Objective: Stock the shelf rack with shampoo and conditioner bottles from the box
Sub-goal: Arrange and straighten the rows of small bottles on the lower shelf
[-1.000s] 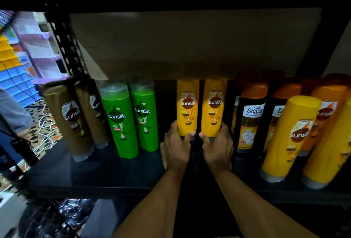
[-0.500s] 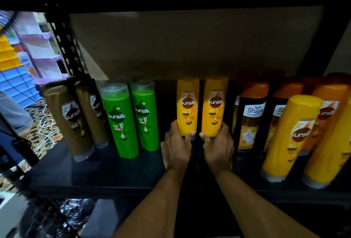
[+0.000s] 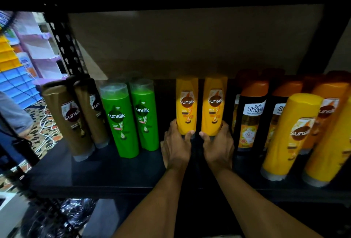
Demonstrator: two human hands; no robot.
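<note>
Two yellow Sunsilk bottles stand upright side by side at the middle of the dark shelf (image 3: 117,173). My left hand (image 3: 175,146) grips the base of the left yellow bottle (image 3: 187,102). My right hand (image 3: 218,146) grips the base of the right yellow bottle (image 3: 214,102). Their lower ends are hidden behind my fingers. The box is not in view.
Left of my hands stand two green Sunsilk bottles (image 3: 131,116) and two brown ones (image 3: 74,116). To the right are black Safi Shayla bottles (image 3: 250,116) and larger yellow bottles (image 3: 288,135), leaning. A perforated black upright (image 3: 65,43) frames the left side. A cardboard sheet (image 3: 190,42) backs the shelf.
Both hands keep their hold on the two yellow bottles; nothing has visibly moved beyond a slight shift of the view.
</note>
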